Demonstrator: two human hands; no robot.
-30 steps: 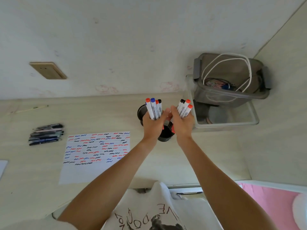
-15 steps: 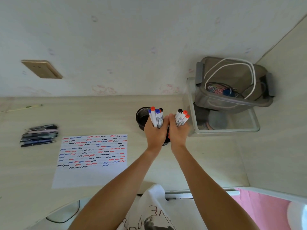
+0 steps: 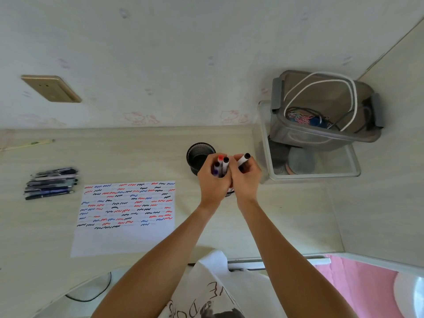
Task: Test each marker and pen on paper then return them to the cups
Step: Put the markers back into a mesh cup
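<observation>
Black mesh cup (image 3: 200,157) is receiving markers (image 3: 220,166): left hand (image 3: 212,182) gripping several, right hand (image 3: 246,177) gripping one, both lower than a second ago, nearly returned

Grey plastic bin (image 3: 321,134) with white cord (image 3: 319,82) stacked in clear container (image 3: 316,176) at worktop (image 3: 137,152) right corner. Brass-coloured outlet plate (image 3: 51,88) mounted on wall (image 3: 183,53). Black cable (image 3: 91,294) seen below worktop edge. Pink fabric (image 3: 367,288) at lower right.
</observation>
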